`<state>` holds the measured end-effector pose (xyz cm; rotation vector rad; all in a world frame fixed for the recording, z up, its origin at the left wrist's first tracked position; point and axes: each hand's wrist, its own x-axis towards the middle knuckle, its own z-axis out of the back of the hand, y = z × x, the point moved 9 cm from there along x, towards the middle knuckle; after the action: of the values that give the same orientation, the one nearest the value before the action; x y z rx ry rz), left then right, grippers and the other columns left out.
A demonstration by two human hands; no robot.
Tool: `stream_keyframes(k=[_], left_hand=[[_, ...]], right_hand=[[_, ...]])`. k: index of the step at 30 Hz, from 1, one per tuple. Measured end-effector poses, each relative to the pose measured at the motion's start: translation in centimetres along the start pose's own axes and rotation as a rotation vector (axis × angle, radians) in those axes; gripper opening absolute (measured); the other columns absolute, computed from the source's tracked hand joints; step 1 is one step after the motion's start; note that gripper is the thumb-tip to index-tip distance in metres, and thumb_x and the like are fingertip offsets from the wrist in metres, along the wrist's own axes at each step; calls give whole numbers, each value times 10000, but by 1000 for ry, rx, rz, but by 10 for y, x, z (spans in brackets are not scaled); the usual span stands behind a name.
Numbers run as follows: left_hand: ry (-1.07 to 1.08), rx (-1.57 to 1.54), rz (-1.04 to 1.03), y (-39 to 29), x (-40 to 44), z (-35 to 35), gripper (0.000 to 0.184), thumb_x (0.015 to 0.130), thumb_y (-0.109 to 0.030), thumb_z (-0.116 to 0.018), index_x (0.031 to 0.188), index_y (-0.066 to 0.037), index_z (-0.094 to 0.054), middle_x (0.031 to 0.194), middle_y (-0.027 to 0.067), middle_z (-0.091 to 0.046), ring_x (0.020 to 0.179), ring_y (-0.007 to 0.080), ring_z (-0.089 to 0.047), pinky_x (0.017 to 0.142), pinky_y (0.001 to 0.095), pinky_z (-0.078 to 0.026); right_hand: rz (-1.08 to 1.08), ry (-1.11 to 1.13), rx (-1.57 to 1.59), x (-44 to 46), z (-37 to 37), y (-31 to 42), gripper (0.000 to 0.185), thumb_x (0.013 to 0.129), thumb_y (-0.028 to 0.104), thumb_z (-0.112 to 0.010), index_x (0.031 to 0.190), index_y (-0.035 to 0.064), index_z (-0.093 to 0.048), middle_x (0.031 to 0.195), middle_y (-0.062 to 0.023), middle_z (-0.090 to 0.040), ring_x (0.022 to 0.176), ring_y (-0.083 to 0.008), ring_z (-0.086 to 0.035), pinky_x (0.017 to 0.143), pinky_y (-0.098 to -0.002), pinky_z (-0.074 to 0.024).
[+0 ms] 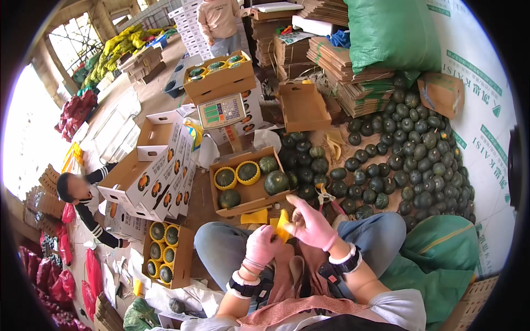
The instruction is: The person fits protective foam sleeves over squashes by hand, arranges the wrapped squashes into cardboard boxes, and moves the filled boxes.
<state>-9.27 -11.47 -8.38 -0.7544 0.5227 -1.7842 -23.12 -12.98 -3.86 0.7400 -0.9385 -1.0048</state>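
Both my hands wear pink gloves and are close together above my lap. A yellow foam net point(283, 225) is between them. The fingers of my left hand point(261, 244) are curled at the net's left side. My right hand point(312, 223) is at its other side, index finger raised; whether it grips the net is hard to make out. Just beyond, an open cardboard box point(251, 208) holds several green squashes, two of them in yellow nets point(248, 172). More yellow foam point(254, 217) lies between that box and my hands.
A big pile of squashes point(419, 149) spreads at the right, with red-handled clippers point(324, 197) near its edge. A box of netted squashes point(185, 259) stands left. Beyond are a scale point(222, 111), an empty box point(303, 107) and two people point(83, 207), point(218, 25).
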Motion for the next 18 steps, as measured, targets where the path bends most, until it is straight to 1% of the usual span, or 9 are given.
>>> stream_keyframes(k=[1,3,5,7,9,11,13,16,18], left_hand=[[-8,18,14,6,-1,-2,166,658,-103,-660,692,-28,-516,666,144,-524,612,327,-538,549,380,-438],[7,16,53,18,-6,-5,171,652,-94,-663,729,-36,-521,692,139,-536,650,332,-544,573,376,-447],[21,-21,101,24,-8,-6,182,650,-85,-663,754,-36,-522,698,140,-537,665,338,-546,584,378,-451],[-11,-34,101,28,-11,-6,250,642,-69,-665,858,-34,-543,733,153,-556,696,346,-559,614,375,-464],[-26,-62,144,35,-16,-8,284,639,-72,-666,895,-35,-549,749,154,-565,724,344,-573,638,369,-474],[-10,-9,138,35,-18,-7,290,636,-75,-670,906,-38,-569,795,148,-579,766,345,-580,666,380,-486],[3,52,132,34,-19,-6,299,634,-73,-671,917,-39,-582,819,146,-583,780,347,-581,675,388,-489],[-1,69,136,40,-22,-4,258,660,-83,-644,916,-70,-613,838,132,-578,800,340,-574,688,408,-491],[17,73,161,42,-24,-5,220,675,-82,-627,895,-86,-619,833,120,-570,816,335,-568,696,417,-492]], right_hand=[[-26,57,9,13,5,10,657,759,91,-646,1345,64,-347,709,-106,-569,642,-250,-594,605,-337,-477],[24,48,-127,43,24,34,752,779,117,-617,1419,87,-223,601,-100,-562,538,-269,-582,531,-364,-466],[55,48,-199,73,39,54,786,763,117,-607,1429,113,-190,582,-100,-567,527,-292,-577,513,-385,-460],[85,4,-251,106,53,78,800,747,98,-591,1431,113,-177,575,-103,-561,524,-298,-573,520,-395,-459],[223,-42,-249,136,62,103,839,727,30,-594,1443,91,-160,498,-76,-475,420,-210,-470,474,-307,-403],[231,-56,-280,163,63,112,816,716,26,-572,1430,73,-182,497,-96,-479,412,-223,-449,476,-317,-404],[252,-45,-328,181,60,123,810,705,33,-572,1422,58,-197,502,-103,-485,426,-235,-464,498,-326,-419],[215,-22,-462,200,49,125,810,696,43,-579,1411,20,-201,527,-101,-502,472,-237,-498,536,-324,-433],[174,16,-461,208,40,121,805,695,51,-584,1402,-7,-202,556,-101,-520,513,-242,-517,561,-322,-440]])
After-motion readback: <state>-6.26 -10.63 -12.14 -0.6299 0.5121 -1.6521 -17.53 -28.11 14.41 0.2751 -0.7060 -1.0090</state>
